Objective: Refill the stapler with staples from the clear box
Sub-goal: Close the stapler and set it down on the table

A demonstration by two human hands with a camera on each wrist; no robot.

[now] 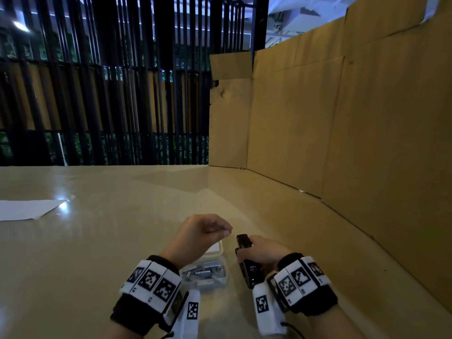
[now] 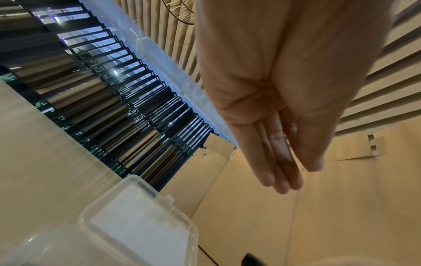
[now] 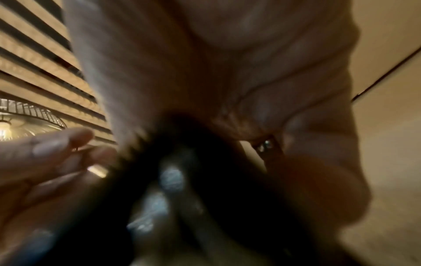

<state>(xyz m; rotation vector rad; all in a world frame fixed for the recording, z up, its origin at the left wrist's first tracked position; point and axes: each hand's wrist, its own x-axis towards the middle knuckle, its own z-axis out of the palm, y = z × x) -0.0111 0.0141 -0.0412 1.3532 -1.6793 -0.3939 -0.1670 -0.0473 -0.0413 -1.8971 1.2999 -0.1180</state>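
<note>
A glossy beige counter [image 1: 122,241] runs up to a screen of dark vertical slats [image 1: 110,81], with tall brown cardboard panels [image 1: 342,130] walling off its right side and a white sheet of paper [image 1: 27,209] lying at the far left. Near the front edge, the right hand [image 1: 265,253] curls its fingers round a slim black stapler [image 1: 249,265], held lengthwise with its front end pointing away from the person; the right wrist view, badly blurred, shows the dark body wedged between fingers and palm. Just left of the stapler, the small clear plastic box [image 1: 208,274] sits on the counter with its hinged lid [image 2: 141,225] thrown back, silver strips of staples [image 1: 203,271] heaped inside. The left hand [image 1: 200,233] hovers over the far end of the box, close to the stapler's tip, its fingers [image 2: 278,171] held together and meeting the thumb. A small glint shows between thumb and fingers in the left wrist view; whether it is a staple strip cannot be told. Both wrists wear black bands [image 1: 137,311] carrying white blocks printed with square black markers.
</note>
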